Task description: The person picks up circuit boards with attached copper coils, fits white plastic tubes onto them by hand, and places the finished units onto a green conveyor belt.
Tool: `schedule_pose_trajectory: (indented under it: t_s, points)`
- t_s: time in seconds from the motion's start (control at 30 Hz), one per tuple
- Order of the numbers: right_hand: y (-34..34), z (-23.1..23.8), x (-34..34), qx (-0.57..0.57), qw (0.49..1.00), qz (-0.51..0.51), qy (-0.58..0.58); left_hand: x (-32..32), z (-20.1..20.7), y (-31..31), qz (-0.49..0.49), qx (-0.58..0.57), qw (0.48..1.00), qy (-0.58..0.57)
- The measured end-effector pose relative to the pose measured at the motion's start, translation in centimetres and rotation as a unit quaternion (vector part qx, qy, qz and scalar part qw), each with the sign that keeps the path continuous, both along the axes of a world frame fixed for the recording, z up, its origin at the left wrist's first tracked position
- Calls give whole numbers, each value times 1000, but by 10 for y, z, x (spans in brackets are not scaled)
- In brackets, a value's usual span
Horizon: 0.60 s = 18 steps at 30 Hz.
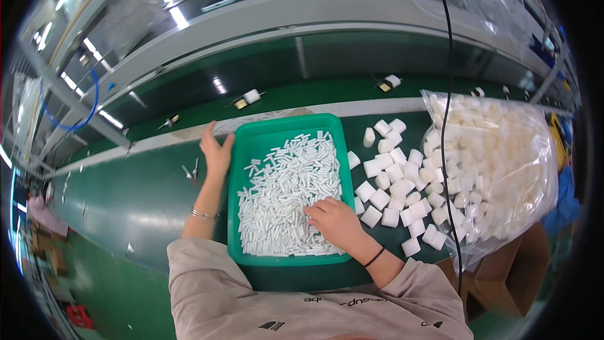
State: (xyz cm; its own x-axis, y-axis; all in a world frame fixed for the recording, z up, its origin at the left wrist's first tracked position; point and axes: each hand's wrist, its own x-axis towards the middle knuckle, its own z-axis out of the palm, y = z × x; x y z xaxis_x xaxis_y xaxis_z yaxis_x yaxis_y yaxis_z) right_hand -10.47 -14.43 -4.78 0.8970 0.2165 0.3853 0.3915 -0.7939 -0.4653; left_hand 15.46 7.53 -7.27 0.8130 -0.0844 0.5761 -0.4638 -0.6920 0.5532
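Resting among small white tubes [277,214] in green tray [251,145]: right hand [336,220], fingers bent, tips hidden in pile; cannot tell whether it grips any. Left hand [216,151] just beyond tray's upper left edge, thumb and fingers spread wide. Tubes heaped across tray floor; tray on green worktop [126,195]. White plugs [379,199] scattered right of tray, between it and clear plastic bag [516,170] packed with more. Brown cardboard box [519,271] below bag; black cable [450,44] hanging in front of bag.
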Motion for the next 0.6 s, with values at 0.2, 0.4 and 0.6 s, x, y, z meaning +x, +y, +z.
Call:
schedule_pose_trajectory:
  t_s: [0.2,0.4,0.6]
  points:
    - [20,14,5,18,994,103,0,-88,4,43,-73,-254,957,118]
    - [9,3,-7,32,996,44,69,-95,-4,16,-98,-249,959,96]
    - [23,16,-8,73,992,32,98,-111,9,36,-79,-187,972,120]
